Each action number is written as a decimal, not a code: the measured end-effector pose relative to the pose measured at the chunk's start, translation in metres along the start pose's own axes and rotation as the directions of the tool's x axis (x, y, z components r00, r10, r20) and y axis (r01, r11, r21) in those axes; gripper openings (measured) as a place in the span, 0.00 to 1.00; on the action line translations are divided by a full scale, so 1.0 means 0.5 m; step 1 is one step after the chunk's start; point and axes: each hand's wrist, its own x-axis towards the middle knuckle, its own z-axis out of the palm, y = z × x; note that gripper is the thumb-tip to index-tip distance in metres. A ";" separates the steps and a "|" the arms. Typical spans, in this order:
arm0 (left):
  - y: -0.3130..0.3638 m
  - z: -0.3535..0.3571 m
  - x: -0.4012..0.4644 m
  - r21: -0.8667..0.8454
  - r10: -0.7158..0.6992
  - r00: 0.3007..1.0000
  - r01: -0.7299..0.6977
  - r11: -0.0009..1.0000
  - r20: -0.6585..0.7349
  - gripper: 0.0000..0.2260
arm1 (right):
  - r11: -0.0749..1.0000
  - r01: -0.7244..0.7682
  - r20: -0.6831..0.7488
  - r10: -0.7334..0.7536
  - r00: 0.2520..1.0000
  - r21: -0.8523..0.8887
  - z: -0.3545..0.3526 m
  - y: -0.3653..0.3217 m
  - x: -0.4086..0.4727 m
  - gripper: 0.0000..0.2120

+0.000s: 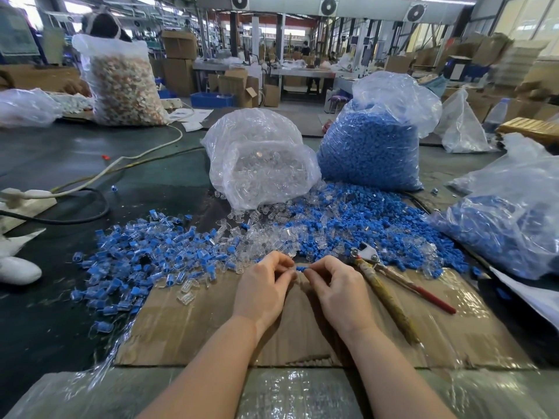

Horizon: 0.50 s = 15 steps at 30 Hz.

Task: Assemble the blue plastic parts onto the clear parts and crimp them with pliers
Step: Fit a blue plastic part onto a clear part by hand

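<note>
Two hands meet over the cardboard sheet (302, 334) that lies on the counter (75, 152). The right hand (338, 285) pinches a small blue plastic part (300, 268) at its fingertips, and the left hand (266, 282) has its fingers curled close against it, probably around a clear part, although this piece is too small and too transparent to be seen with certainty.

The step in hand seems to be the pressing of the blue piece into the clear one. To do it well, the person should line up both pieces straight before pushing, and seat the blue part fully, so that the pliers (390, 276), which lie just beside the right hand on the cardboard, can crimp it without slipping.

Finished pieces appear to lie in the pile of assembled parts (136, 255) on the left. Loose stock lies ahead in the mixed heap of blue and clear parts (348, 225), below the bag of clear parts (260, 158) and the bag of blue parts (372, 149).

The joint between the two pieces is hidden by the fingers, so it cannot be told how far the blue part sits.
</note>
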 end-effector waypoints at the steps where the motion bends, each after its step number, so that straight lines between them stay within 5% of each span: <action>1: 0.000 0.000 0.000 -0.010 -0.004 1.000 0.004 1.000 0.001 0.07 | 1.000 0.005 0.010 -0.005 1.000 -0.020 0.001 -0.001 0.000 0.04; 10: -0.002 -0.003 0.000 -0.033 0.009 0.999 -0.007 0.999 0.053 0.06 | 0.985 0.064 0.034 -0.060 0.998 -0.161 0.005 -0.002 -0.001 0.07; 15: -0.001 -0.005 -0.001 -0.049 -0.007 0.999 0.009 0.999 0.052 0.07 | 0.992 0.080 0.016 -0.079 0.997 -0.098 0.003 -0.004 -0.002 0.06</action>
